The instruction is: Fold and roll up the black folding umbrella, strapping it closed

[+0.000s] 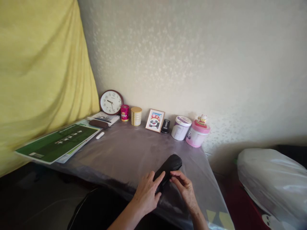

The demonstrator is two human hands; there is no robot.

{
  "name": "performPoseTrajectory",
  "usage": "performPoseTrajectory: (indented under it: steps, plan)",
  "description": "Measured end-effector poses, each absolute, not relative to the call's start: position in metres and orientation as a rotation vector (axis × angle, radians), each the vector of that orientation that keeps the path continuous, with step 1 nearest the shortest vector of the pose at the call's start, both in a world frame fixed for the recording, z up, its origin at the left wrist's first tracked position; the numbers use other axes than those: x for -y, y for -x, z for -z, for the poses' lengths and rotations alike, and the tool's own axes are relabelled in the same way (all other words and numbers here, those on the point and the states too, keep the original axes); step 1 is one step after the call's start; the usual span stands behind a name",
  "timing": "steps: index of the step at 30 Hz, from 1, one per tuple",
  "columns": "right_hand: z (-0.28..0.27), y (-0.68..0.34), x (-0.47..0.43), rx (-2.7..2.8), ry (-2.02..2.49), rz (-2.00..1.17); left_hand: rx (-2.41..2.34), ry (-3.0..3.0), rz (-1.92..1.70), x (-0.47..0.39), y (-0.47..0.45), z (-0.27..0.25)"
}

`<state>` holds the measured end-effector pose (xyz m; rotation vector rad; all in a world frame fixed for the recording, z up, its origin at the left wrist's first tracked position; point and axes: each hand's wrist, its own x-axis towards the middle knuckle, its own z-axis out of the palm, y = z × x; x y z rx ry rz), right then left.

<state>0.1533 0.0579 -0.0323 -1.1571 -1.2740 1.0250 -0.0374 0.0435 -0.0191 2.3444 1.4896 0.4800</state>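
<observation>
A long, soft-looking black fabric item (173, 162) lies at an angle near the front right of the table, its rounded far end pointing away from me. Whether it is a pouch or a folded umbrella I cannot tell. My left hand (147, 193) grips its near part from the left, fingers over the top and thumb below. At its right side, my right hand (183, 187) has the thumb and fingertips pinched together close to the black item. Anything between those fingertips is too small to make out.
Along the wall stand a clock (111, 102), pink tin (125, 113), yellow-lidded can (136, 116), panda picture frame (155, 120), white tub (181, 128) and pink-lidded tub (197, 134). A green board (57, 142) lies left. A plastic-covered bundle (273, 179) sits right, beyond the table edge.
</observation>
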Motion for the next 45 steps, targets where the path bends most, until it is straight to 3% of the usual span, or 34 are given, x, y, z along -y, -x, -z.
performPoseTrajectory:
  steps: [45]
  plan:
    - [0.001, -0.133, -0.081, 1.525, 1.2, -1.017, -1.507, -2.324, -0.453, -0.037, 0.028, 0.026]
